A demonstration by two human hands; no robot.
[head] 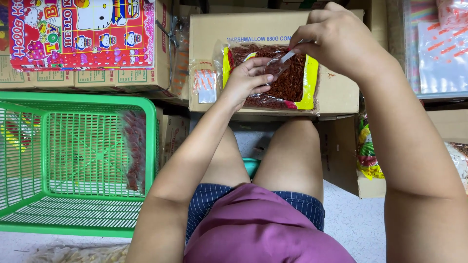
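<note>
Fingers of my left hand (246, 80) pinch a small clear bag (276, 65); my right hand (336, 41) grips a clear spoon (288, 57) over the chilli bag (287, 85) on the cardboard box (336, 92).

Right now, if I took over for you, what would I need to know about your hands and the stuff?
Left hand: holds a small clear bag open over the big bag of red bits.
Right hand: grips a clear spoon whose tip is at the small bag.
The big bag lies open on a cardboard box.
Done: some filled packets lean in the green basket.
Left: much still in the big bag.
</note>
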